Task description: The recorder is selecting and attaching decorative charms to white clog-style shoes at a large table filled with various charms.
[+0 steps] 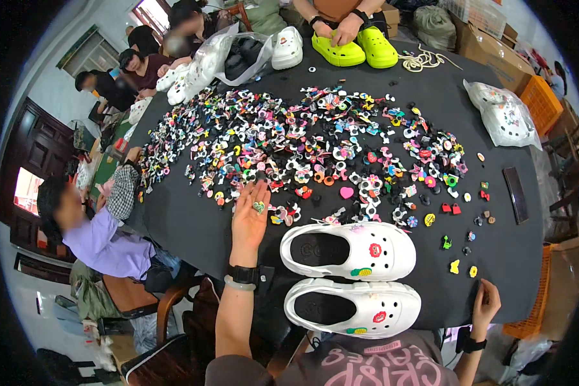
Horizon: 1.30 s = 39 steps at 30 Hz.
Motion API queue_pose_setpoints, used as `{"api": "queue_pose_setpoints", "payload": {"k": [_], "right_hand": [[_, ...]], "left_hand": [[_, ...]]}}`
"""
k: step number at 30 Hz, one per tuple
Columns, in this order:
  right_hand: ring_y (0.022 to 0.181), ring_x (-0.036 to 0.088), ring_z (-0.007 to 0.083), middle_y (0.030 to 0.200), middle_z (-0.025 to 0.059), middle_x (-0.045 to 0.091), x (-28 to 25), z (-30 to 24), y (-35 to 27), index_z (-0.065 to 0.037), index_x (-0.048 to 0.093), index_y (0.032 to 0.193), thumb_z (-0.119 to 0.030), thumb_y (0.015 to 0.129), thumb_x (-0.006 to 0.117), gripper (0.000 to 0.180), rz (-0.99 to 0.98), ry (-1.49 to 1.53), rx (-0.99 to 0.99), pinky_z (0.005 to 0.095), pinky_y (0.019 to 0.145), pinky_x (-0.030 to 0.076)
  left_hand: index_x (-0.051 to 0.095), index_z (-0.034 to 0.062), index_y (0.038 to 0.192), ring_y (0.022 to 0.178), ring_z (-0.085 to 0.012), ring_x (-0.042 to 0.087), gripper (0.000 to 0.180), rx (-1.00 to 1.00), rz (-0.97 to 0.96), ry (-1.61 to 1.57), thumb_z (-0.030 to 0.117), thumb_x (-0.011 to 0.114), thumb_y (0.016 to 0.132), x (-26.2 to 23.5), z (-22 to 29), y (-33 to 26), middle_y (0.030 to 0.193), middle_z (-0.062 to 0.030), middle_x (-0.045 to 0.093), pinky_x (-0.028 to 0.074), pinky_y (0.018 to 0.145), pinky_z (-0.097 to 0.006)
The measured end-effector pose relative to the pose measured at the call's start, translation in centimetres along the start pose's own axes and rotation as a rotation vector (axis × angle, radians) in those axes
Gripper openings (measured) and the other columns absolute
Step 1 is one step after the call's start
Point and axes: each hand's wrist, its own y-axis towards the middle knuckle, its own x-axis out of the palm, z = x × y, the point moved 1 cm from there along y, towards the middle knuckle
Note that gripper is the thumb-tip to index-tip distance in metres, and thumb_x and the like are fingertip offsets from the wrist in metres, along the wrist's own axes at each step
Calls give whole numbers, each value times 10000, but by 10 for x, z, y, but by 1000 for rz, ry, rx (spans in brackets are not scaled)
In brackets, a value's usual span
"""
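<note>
Palm up over the front edge of the charm pile [289,138], my left hand [251,209] has its fingers stretched out. A small green and yellow heart-shaped shoe charm [258,206] lies on that palm. Two white clogs [395,248] [402,302] rest side by side in front of me, toes to the right. Each carries a red charm and a yellow-green pineapple-like charm; the farther one also has a pinkish charm on its far side. At the right front table edge, my right hand [487,301] has its fingers curled together, nothing visible in them, near a yellow flower charm [473,271].
Loose charms, including a yellow one [454,266], a green one [446,242] and red ones [451,208], dot the table's right. A phone [515,195] and a bagged pair of clogs [502,114] lie beyond. Across, a person handles lime clogs [341,53]; another [103,238] sits left.
</note>
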Motion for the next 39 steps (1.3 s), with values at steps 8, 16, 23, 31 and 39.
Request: {"api": "queue_pose_setpoints", "payload": {"k": [8, 16, 23, 31, 39], "right_hand": [[745, 629, 187, 868, 116, 664, 0, -2, 1, 32, 657, 983, 28, 883, 611, 110, -40, -33, 78, 286, 689, 489], [738, 615, 149, 880, 96, 664, 2, 7, 1, 19, 671, 1005, 11, 904, 603, 122, 3, -63, 9, 262, 671, 484], [643, 504, 60, 846, 40, 646, 0, -1, 2, 23, 675, 1019, -6, 915, 607, 127, -28, -63, 64, 202, 544, 376], [661, 522, 79, 866, 58, 654, 4, 7, 1, 30, 666, 1036, -2, 928, 589, 136, -7, -2, 32, 216, 552, 389], [753, 595, 117, 937, 105, 662, -4, 7, 0, 45, 654, 1044, 7, 931, 572, 144, -71, -7, 100, 240, 642, 464]], "left_hand": [[363, -72, 1397, 1355, -313, 406, 433, -96, 141, -111, 96, 373, 999, -1, -7, 1, 1436, -217, 420, 366, 1136, -436], [307, -95, 1395, 1416, -364, 281, 717, -44, 17, -13, -170, 371, 685, 2, -2, -3, 1446, -266, 337, 232, 1205, -465], [343, -30, 1381, 1353, -349, 403, 519, 7, -35, 168, -149, 445, 886, 0, -7, -1, 1404, -253, 415, 335, 1152, -435], [279, 35, 1464, 1292, -331, 486, 532, 4, -76, 446, -4, 491, 977, 8, -8, -5, 1483, -173, 378, 431, 1065, -408], [250, -4, 1489, 1457, -243, 232, 561, -14, -227, 468, -8, 458, 967, 8, -12, -10, 1550, -175, 283, 165, 1198, -380]]}}
